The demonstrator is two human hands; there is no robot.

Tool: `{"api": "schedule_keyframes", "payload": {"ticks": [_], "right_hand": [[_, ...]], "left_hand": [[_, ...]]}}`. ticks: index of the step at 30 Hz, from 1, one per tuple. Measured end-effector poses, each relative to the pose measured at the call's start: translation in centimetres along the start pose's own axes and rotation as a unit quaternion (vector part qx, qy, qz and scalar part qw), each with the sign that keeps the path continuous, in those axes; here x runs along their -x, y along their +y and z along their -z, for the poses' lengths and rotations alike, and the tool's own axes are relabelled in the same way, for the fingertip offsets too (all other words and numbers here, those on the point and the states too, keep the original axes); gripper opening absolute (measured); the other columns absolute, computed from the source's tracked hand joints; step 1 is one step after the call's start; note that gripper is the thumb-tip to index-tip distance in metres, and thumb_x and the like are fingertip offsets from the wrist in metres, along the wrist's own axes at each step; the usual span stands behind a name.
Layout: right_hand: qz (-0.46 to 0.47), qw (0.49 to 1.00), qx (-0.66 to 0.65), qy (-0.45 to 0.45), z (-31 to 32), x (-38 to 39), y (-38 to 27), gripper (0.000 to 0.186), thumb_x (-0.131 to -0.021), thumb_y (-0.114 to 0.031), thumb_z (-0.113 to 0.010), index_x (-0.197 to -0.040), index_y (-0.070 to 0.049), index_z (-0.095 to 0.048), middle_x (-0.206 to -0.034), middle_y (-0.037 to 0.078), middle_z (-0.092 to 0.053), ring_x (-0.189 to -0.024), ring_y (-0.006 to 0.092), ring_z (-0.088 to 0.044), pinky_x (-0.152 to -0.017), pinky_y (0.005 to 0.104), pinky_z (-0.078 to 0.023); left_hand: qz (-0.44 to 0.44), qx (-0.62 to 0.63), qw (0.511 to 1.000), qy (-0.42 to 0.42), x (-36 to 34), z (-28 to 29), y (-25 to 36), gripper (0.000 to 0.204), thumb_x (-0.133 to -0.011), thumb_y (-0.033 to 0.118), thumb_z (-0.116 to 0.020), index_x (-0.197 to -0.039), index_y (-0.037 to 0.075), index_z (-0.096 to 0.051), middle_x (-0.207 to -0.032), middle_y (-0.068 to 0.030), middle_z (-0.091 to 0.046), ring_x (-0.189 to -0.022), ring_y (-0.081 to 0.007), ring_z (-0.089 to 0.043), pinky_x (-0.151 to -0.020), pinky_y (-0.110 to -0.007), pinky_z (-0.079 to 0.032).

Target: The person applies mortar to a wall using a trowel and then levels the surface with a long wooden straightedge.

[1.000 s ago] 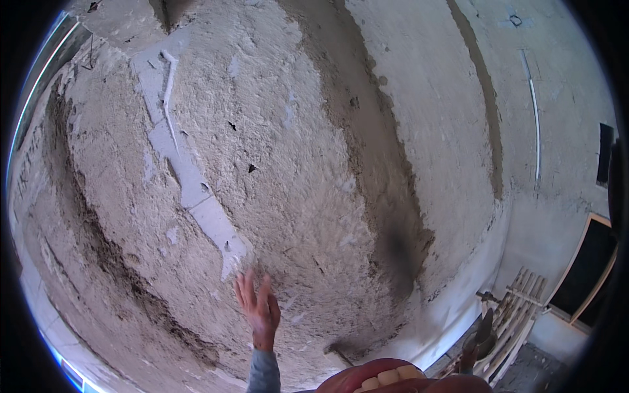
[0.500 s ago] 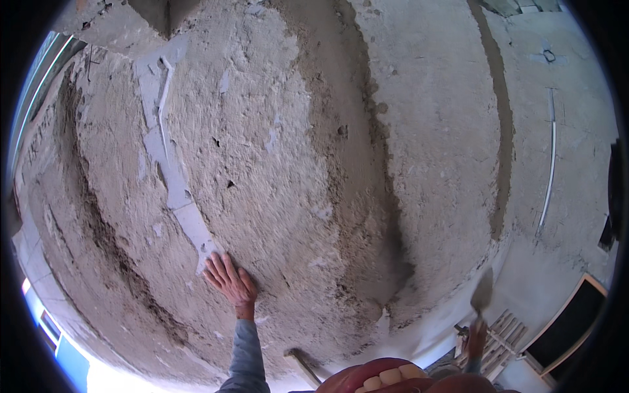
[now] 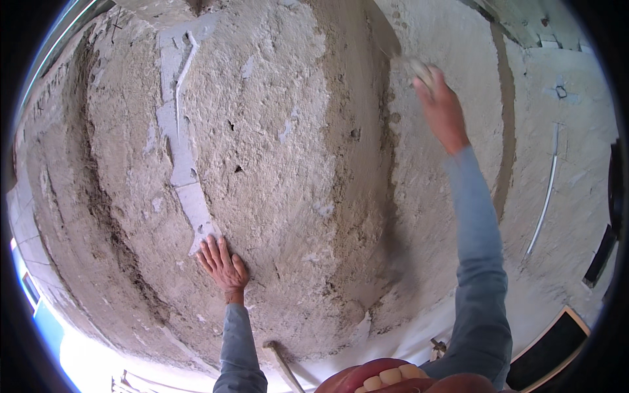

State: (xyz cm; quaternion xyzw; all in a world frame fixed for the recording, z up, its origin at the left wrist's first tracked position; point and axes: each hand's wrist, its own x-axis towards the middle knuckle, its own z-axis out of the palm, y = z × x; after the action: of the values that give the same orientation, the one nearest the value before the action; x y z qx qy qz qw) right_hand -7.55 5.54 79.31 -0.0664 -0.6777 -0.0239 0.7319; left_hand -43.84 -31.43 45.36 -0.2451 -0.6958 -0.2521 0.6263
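My left hand (image 3: 224, 267) lies flat on the rough plastered wall (image 3: 275, 196), fingers spread, just below a pale grey channel (image 3: 194, 204) cut into the plaster. Raised high, my right hand (image 3: 443, 111) grips the handle of a pointing trowel (image 3: 385, 31). The trowel's blade is at the top of a smooth, damp vertical mortar band (image 3: 363, 118); it looks laid against the band, though motion smears the picture. Most of the trowel's handle is hidden in my fist.
A white conduit (image 3: 183, 73) runs in the channel, and a white tube (image 3: 545, 203) lies along the right wall. A narrow darker mortar strip (image 3: 508, 118) stands between. A wooden bar (image 3: 283, 368) leans low in front; a wood-framed black panel (image 3: 550, 350) is lower right.
My right hand has swung the trowel from low at the right up to the top of the mortar band. My left hand stays on the wall, while the view has shifted slightly.
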Motion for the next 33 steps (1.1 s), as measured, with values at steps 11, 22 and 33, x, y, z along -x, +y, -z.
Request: {"api": "schedule_keyframes", "payload": {"ticks": [11, 22, 33], "right_hand": [[0.048, 0.982, 0.182, 0.011, -10.4, -15.9, -10.7, 0.044, -0.103, -0.04, -0.05, -0.13, -0.006, -0.059, -0.103, 0.024, -0.072, -0.093, 0.0413, -0.072, -0.08, 0.0538, -0.056], [-0.047, 0.984, 0.171, 0.008, -11.9, -20.7, -13.5, 0.046, -0.1, -0.037, -0.045, -0.127, -0.004, -0.062, -0.122, 0.024, -0.069, -0.112, 0.0433, -0.067, -0.095, 0.0548, -0.053], [-0.203, 0.974, 0.097, -0.026, -11.5, -22.2, -12.1, 0.04, -0.099, -0.036, -0.054, -0.124, -0.005, -0.062, -0.092, 0.017, -0.074, -0.084, 0.0323, -0.073, -0.07, 0.0447, -0.058]], "left_hand": [[-0.009, -0.006, 1.0, -0.016, 0.5, 0.4, -1.0, 0.057, -0.106, 0.038, -0.035, -0.151, 0.005, -0.048, -0.162, -0.0199, -0.038, -0.154, -0.0414, -0.026, -0.126, -0.059, -0.011], [-0.007, 0.008, 1.0, -0.022, 0.5, 0.2, -1.6, 0.056, -0.103, 0.036, -0.04, -0.152, 0.009, -0.048, -0.164, -0.0176, -0.036, -0.154, -0.041, -0.025, -0.125, -0.06, -0.011], [0.004, 0.003, 0.999, -0.033, 0.6, 0.9, -3.4, 0.053, -0.103, 0.038, -0.043, -0.15, 0.016, -0.052, -0.163, -0.0135, -0.039, -0.154, -0.0403, -0.026, -0.125, -0.062, -0.014]]}}
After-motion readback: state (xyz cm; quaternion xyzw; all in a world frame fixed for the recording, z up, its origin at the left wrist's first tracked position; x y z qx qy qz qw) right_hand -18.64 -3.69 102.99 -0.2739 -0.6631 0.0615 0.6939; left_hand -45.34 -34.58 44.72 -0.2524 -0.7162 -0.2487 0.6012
